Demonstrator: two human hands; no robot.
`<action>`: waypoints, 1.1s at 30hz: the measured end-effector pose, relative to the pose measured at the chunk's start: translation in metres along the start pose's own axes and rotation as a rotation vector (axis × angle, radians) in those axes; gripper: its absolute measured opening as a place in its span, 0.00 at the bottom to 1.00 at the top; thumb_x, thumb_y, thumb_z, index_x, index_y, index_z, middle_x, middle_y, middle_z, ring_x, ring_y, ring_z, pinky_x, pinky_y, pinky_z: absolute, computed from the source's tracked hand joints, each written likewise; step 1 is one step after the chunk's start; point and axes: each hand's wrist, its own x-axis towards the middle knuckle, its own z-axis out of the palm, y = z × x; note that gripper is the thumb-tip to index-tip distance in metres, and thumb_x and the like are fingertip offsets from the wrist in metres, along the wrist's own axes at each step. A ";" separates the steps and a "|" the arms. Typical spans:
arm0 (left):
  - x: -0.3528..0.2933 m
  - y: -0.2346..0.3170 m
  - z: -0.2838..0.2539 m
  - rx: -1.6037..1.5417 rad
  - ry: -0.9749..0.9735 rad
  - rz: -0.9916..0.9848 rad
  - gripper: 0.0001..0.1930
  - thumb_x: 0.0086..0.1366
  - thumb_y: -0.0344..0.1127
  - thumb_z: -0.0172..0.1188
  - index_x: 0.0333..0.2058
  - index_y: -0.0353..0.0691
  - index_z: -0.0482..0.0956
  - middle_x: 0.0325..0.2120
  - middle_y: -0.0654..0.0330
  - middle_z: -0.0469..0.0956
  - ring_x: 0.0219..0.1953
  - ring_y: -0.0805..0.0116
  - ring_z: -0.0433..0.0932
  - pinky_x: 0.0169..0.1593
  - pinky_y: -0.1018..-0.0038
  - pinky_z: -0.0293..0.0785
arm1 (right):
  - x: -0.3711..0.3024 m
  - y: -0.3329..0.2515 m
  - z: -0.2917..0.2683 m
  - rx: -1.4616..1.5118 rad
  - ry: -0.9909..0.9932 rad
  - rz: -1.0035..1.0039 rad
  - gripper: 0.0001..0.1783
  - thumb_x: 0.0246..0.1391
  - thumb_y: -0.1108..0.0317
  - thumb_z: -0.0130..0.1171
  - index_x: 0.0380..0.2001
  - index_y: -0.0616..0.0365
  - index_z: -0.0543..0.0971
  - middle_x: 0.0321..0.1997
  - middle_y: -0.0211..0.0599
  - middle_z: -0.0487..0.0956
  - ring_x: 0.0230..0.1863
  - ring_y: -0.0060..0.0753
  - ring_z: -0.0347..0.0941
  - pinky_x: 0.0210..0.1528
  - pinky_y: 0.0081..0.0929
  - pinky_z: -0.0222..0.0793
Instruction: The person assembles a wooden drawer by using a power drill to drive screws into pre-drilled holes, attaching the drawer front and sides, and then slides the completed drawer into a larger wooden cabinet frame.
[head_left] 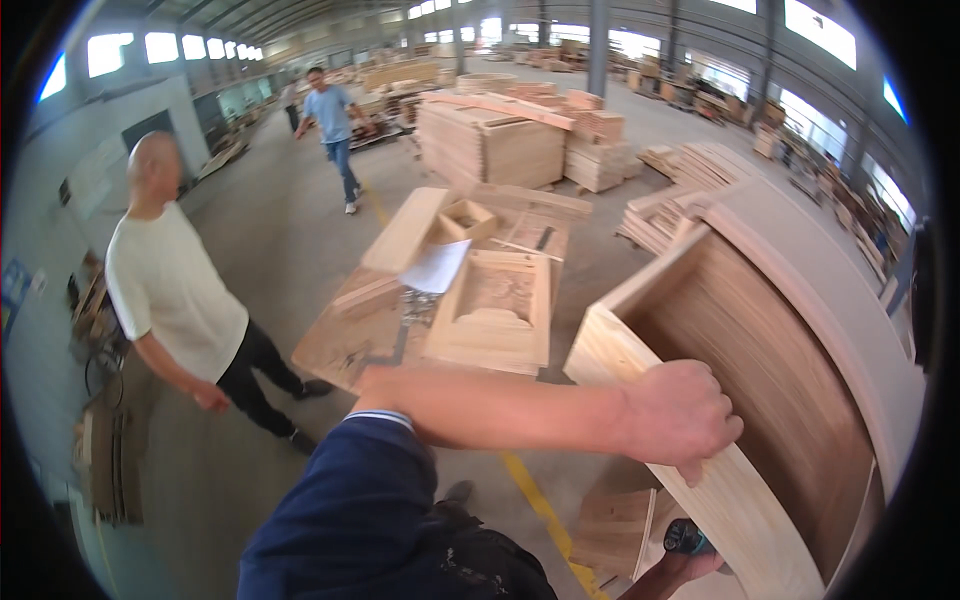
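At the right stands a large wooden cabinet-like piece point(800, 300) with a hollow, brown-grained inside. A pale wooden board point(745, 515) forms its near edge. My left arm reaches across to the right, and my left hand point(685, 415) is closed over the top of this board, fingers curled down its face. Low down, beside the board's outer face, my right hand point(690, 568) is wrapped round a black and teal power tool point(686, 537). The board hides part of that tool and its working end, so its exact kind does not show.
A low worktable point(330, 340) ahead carries a framed wooden panel point(495, 310), a small box frame point(468, 218) and paper point(436, 268). One person point(180, 280) stands at left; another point(333, 120) walks farther back. Wooden pieces point(615, 530) lie below the board. Stacked lumber point(500, 140) stands behind.
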 end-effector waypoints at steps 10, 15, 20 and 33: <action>0.046 -0.012 -0.065 0.030 -0.229 -0.083 0.30 0.43 0.66 0.70 0.23 0.41 0.77 0.21 0.55 0.82 0.28 0.54 0.83 0.28 0.58 0.75 | 0.012 -0.006 0.039 -0.483 -0.155 -0.306 0.31 0.69 0.53 0.52 0.65 0.65 0.66 0.62 0.46 0.74 0.60 0.42 0.73 0.59 0.39 0.74; 0.001 0.033 -0.040 -0.081 -0.119 -0.033 0.27 0.45 0.62 0.70 0.24 0.41 0.77 0.20 0.57 0.79 0.28 0.57 0.81 0.28 0.61 0.72 | 0.002 -0.003 0.045 -0.522 -0.144 -0.267 0.31 0.68 0.53 0.52 0.65 0.65 0.66 0.62 0.46 0.74 0.60 0.42 0.73 0.59 0.39 0.74; -0.073 0.092 -0.028 0.060 0.232 -0.041 0.12 0.49 0.44 0.62 0.24 0.42 0.73 0.19 0.65 0.67 0.22 0.67 0.69 0.29 0.71 0.62 | -0.005 0.000 0.028 -0.571 -0.148 -0.218 0.32 0.68 0.53 0.52 0.65 0.65 0.66 0.62 0.46 0.74 0.60 0.42 0.73 0.59 0.39 0.74; -0.206 0.141 -0.100 0.051 0.267 -0.248 0.17 0.62 0.50 0.61 0.24 0.43 0.72 0.20 0.66 0.62 0.21 0.70 0.67 0.25 0.73 0.61 | -0.059 0.038 0.027 -0.620 -0.230 -0.094 0.32 0.68 0.53 0.53 0.66 0.65 0.65 0.63 0.46 0.74 0.60 0.42 0.73 0.59 0.39 0.74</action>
